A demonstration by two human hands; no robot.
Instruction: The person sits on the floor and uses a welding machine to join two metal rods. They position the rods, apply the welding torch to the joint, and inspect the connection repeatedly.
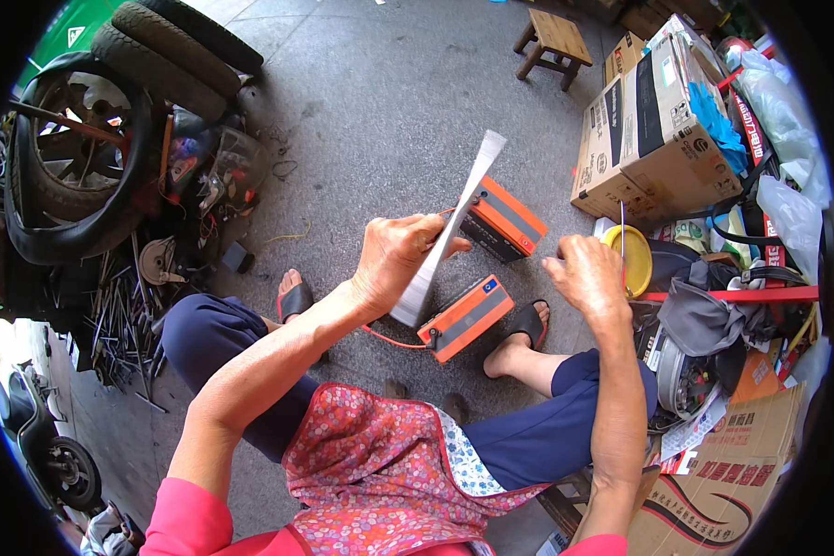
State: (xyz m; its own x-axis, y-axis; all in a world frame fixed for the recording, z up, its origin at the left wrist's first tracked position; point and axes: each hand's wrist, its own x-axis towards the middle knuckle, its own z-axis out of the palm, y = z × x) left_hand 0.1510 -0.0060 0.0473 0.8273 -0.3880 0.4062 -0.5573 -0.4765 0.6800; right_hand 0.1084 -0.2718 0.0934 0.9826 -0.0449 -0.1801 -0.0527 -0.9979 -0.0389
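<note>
- Left hand (394,258): grip pressed together around a long pale flat strip (449,232), which looks like folded paper or card; the fingers wrap its lower middle part.
- Strip: its long axis runs diagonally, from a lower end near the person's knees up and to the right, to a free tip above the far battery.
- Right hand (588,273): fingers curled loosely, held beside a thin upright rod or wire (622,232); whether the grip actually pinches it cannot be told.
- Two orange-and-black battery boxes on the concrete floor (380,111) between the sandalled feet: the near battery (466,317) lies just below and right of the left hand, the far battery (502,221) directly behind the strip.
- An orange lead (391,339) runs from the near battery toward the left leg.
- Key relation: the strip crosses over the far battery, and the left hand is the nearer hand to both boxes; the right hand sits apart, toward the yellow bowl (636,259).
- Surroundings: cardboard boxes (639,139) at right, tyres (74,176) at left, wooden stool (553,42) beyond.
</note>
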